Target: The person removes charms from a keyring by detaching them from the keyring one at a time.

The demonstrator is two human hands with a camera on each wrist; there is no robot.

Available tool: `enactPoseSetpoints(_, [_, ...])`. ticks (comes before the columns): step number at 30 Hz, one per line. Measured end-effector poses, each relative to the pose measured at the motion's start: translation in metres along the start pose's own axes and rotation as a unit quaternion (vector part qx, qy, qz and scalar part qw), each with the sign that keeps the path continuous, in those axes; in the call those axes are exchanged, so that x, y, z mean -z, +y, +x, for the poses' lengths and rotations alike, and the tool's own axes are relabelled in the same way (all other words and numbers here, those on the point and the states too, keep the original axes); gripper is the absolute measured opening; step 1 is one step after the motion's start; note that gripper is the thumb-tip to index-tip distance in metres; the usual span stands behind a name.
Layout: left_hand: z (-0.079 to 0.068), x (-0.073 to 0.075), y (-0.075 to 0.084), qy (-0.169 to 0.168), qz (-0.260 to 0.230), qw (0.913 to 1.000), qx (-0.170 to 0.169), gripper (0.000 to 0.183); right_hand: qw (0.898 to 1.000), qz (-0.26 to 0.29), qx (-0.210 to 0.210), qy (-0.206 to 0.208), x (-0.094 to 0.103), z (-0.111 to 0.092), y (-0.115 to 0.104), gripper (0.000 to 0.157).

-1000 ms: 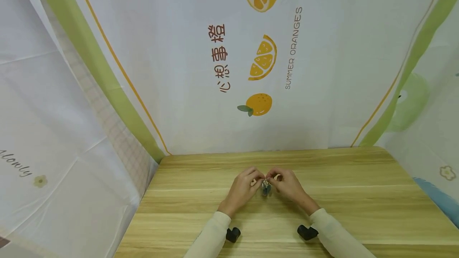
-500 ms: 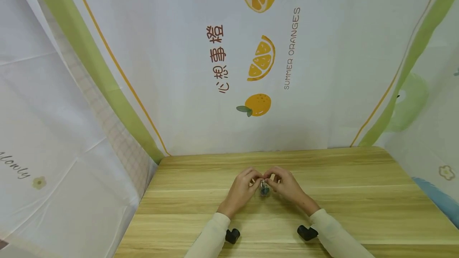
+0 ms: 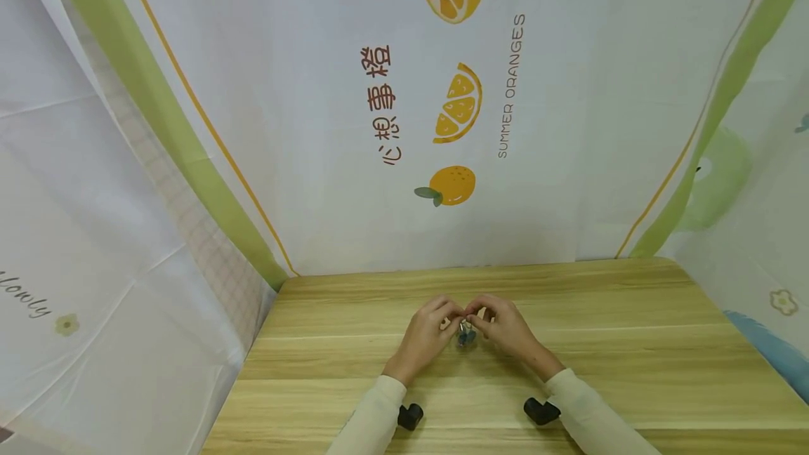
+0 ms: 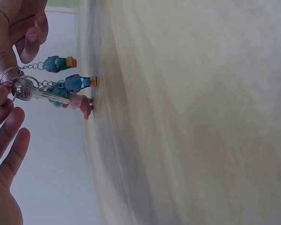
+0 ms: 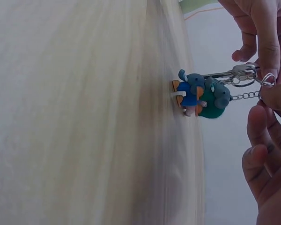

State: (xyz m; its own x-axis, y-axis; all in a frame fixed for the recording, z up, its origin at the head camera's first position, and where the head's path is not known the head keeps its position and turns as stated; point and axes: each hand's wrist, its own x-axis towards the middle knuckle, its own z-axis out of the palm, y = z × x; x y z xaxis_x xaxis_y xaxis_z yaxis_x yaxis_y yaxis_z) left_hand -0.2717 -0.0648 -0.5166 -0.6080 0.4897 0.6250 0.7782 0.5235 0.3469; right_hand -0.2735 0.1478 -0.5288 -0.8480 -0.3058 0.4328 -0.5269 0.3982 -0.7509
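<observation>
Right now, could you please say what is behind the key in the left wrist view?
Behind the key, part of a teal figurine shows, with a pink figurine by the key's tip; whatever the key covers cannot be seen.

Screened-off tabletop area, type of building indeterminable: before me, a wood-grain table (image 3: 600, 343) bounded behind and at both sides by printed hangings (image 3: 303, 125), creased at left.

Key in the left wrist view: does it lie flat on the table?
No, the key hangs with its tip toward the table.
</observation>
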Motion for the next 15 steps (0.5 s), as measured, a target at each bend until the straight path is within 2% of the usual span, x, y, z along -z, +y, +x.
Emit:
enactPoseSetpoints(7, [-0.0009, 0.0001, -0.0006, 0.003, 0.006, 0.9999, -0.009, 0.007, 1.0, -0.006, -0.008, 0.004, -0.0014, -0.0004, -0.002, 0.011])
enactPoseSetpoints(15, [-0.0015, 0.0002, -0.0009, 0.006, 0.006, 1.0, 0.001, 0.008, 0.998, -0.019, -0.051, 0.018, -0.0021, 0.0005, -0.0012, 0.009])
